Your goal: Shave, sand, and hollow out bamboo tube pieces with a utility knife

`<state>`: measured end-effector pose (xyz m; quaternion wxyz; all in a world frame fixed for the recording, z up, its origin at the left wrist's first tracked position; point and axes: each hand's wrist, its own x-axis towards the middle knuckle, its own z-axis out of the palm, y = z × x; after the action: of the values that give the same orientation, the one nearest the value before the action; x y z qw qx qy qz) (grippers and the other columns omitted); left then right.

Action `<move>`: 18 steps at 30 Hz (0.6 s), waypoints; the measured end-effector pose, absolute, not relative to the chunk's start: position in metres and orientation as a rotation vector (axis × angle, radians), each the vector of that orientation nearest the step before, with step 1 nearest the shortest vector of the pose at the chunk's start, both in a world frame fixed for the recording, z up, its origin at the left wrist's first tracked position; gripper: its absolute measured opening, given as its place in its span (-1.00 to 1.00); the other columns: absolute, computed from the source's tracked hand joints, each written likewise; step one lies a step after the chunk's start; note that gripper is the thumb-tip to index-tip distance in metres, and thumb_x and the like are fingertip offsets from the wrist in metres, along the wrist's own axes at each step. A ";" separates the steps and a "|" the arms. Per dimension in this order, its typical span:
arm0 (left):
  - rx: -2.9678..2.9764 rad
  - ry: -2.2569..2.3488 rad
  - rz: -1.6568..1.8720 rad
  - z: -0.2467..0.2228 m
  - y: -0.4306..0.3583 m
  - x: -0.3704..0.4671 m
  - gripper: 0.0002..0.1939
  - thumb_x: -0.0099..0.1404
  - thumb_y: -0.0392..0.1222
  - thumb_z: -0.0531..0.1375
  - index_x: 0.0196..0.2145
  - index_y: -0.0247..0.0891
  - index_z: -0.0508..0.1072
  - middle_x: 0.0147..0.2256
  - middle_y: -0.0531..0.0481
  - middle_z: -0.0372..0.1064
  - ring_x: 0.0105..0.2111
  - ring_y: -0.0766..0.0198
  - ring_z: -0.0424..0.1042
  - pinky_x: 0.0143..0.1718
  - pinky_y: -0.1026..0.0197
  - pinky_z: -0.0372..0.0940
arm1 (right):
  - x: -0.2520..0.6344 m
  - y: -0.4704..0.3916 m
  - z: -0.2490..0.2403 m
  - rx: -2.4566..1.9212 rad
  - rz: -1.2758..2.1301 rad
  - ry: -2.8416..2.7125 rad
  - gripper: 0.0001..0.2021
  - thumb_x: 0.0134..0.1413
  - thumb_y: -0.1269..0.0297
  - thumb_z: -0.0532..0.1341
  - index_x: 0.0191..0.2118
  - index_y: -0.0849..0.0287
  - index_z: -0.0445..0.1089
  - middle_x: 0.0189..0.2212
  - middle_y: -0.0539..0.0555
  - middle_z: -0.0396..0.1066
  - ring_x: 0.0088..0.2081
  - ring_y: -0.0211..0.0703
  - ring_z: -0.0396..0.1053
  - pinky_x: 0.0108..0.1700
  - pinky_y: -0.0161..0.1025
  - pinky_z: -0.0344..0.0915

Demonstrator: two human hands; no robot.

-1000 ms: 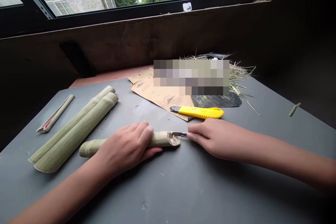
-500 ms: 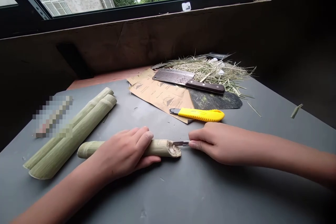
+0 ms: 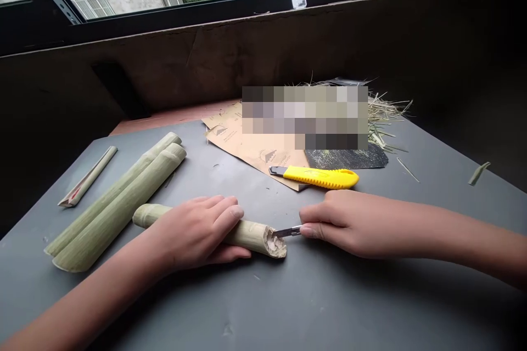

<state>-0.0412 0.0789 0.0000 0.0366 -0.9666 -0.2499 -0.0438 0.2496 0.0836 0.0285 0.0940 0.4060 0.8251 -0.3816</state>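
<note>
My left hand (image 3: 201, 230) is wrapped over a cut bamboo tube (image 3: 249, 237), pressing it against the grey tabletop. The tube's slanted open end, with rough pale material inside, faces right. Pinched in my right hand (image 3: 335, 225) is a small knife (image 3: 287, 232) with a narrow metal blade. Its tip reaches into the tube's open end; the handle is hidden by my fingers. Just beyond my right hand lies a yellow utility knife (image 3: 323, 177), its blade end pointing left. Two longer bamboo pieces (image 3: 119, 205) lie side by side, left of my left hand.
A thin split bamboo piece (image 3: 91, 175) with red inside lies at the far left. Brown printed paper (image 3: 247, 145), a dark speckled sheet (image 3: 349, 158) and dry shavings (image 3: 389, 107) lie toward the back, partly hidden by a pixelated patch. A green scrap (image 3: 478, 173) lies near the right edge.
The tube's open end has swung slightly toward me, and the small knife's blade slants down more steeply into it. The view has shifted a little. Both hands keep their hold.
</note>
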 end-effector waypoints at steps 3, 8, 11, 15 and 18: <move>-2.972 -0.765 -0.135 0.001 0.078 -0.041 -0.57 0.48 0.20 -0.10 -0.22 -0.21 0.27 -0.36 0.00 0.35 -0.44 0.21 0.35 -0.43 0.19 0.19 | 0.258 0.079 0.023 1.243 -1.081 2.444 -0.61 0.35 0.00 -0.02 -0.45 0.11 0.21 -0.53 -0.01 0.29 -0.49 -0.21 0.24 -0.47 -0.26 0.04; -2.945 -0.731 -0.121 0.005 0.078 -0.042 -0.55 0.50 0.17 -0.13 -0.26 -0.24 0.28 -0.39 0.01 0.34 -0.48 0.25 0.32 -0.45 0.20 0.18 | 0.280 0.071 0.016 1.387 -1.016 2.413 -0.55 0.37 -0.07 -0.11 -0.42 0.10 0.22 -0.49 0.03 0.35 -0.43 -0.14 0.31 -0.41 -0.23 0.06; -2.944 -0.728 -0.115 0.005 0.079 -0.043 -0.55 0.49 0.17 -0.11 -0.27 -0.24 0.29 -0.40 0.01 0.33 -0.50 0.26 0.31 -0.46 0.21 0.17 | 0.273 0.067 0.018 1.352 -1.028 2.475 -0.58 0.39 -0.03 -0.11 -0.41 0.10 0.20 -0.51 0.01 0.32 -0.46 -0.18 0.27 -0.42 -0.23 0.03; -2.968 -0.763 -0.143 0.001 0.079 -0.045 -0.59 0.47 0.18 -0.05 -0.23 -0.24 0.29 -0.36 0.01 0.32 -0.47 0.24 0.31 -0.43 0.20 0.17 | 0.247 0.070 0.022 1.257 -0.906 2.574 -0.64 0.37 0.06 -0.04 -0.43 0.11 0.18 -0.58 -0.03 0.23 -0.53 -0.23 0.17 -0.46 -0.24 -0.06; -2.991 -0.798 -0.121 -0.002 0.079 -0.046 -0.59 0.46 0.19 -0.05 -0.23 -0.21 0.29 -0.35 0.00 0.33 -0.45 0.22 0.31 -0.42 0.19 0.18 | 0.237 0.075 0.022 1.234 -0.846 2.613 -0.66 0.36 0.09 -0.01 -0.44 0.12 0.20 -0.59 -0.02 0.22 -0.54 -0.25 0.16 -0.46 -0.24 -0.08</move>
<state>-0.0459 0.0792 -0.0015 0.0218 -0.9653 -0.2575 -0.0389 0.2369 0.0753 0.0217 0.0653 0.4090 0.8659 -0.2805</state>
